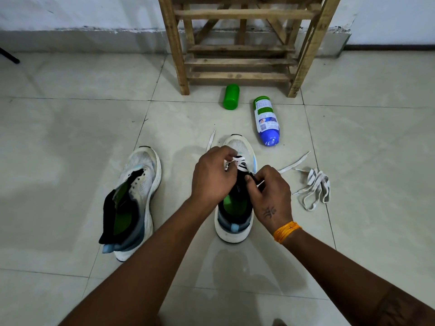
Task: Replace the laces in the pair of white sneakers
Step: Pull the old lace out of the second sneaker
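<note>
Two white sneakers with green insoles stand on the tiled floor. The left sneaker (137,198) has no lace and its black tongue is pulled out. The right sneaker (237,215) has a white lace (240,161) threaded through its front eyelets. My left hand (213,175) pinches the lace on the shoe's left side. My right hand (270,195) pinches the lace at the right eyelets. One loose lace end (210,140) trails to the front left, the other (294,163) to the right.
A bundled spare white lace (314,189) lies right of the shoe. A blue and white bottle (267,121) and a green cap (231,96) lie on the floor ahead. A wooden rack (240,43) stands against the wall.
</note>
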